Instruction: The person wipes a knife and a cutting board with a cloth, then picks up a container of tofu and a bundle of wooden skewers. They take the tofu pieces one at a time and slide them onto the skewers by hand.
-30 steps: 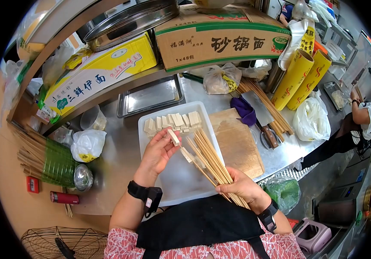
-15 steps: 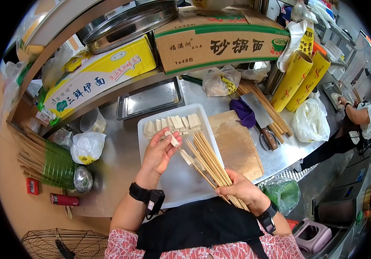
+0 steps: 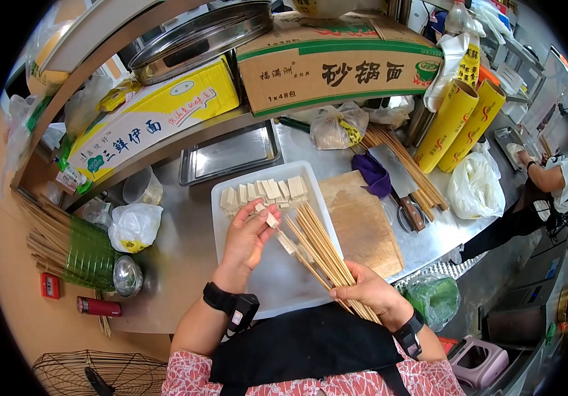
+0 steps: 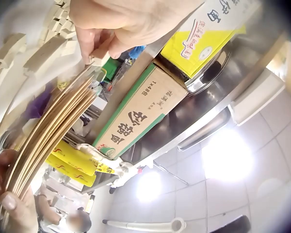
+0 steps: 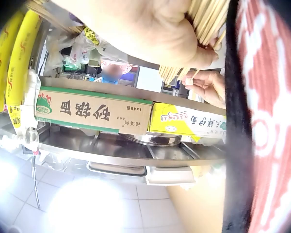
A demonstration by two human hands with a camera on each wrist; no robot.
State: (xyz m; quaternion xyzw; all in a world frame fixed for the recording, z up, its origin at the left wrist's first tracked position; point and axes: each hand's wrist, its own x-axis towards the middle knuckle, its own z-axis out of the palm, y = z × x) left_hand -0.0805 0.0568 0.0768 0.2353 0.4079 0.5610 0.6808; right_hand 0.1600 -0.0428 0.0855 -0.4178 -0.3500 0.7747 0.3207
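My left hand (image 3: 244, 239) pinches a pale, tofu-like strip (image 3: 268, 216) between thumb and fingers, over the white tray. A skewer's tip meets this strip, and another pale strip (image 3: 286, 243) sits lower on the same skewer. My right hand (image 3: 368, 288) grips that skewer along with a bundle of bamboo skewers (image 3: 323, 247), their upper ends fanned toward the tray. In the left wrist view, the pinched strip (image 4: 100, 59) is right at the skewer's end. More pale strips (image 3: 272, 189) stand in rows at the far end of the white tray (image 3: 257, 290).
A wooden board (image 3: 363, 228) lies right of the tray, with a cleaver (image 3: 399, 178), scissors and loose skewers beyond. A metal tray (image 3: 231, 155) sits behind, under a shelf bearing cartons (image 3: 343, 69). Left are a white bag (image 3: 135, 226) and metal bowl (image 3: 127, 276). Another person (image 3: 564, 171) stands far right.
My left hand has moved slightly down and right with its strip, toward the skewer. My right hand holds the bundle nearly still. The person at far right has lowered their arms toward a tray.
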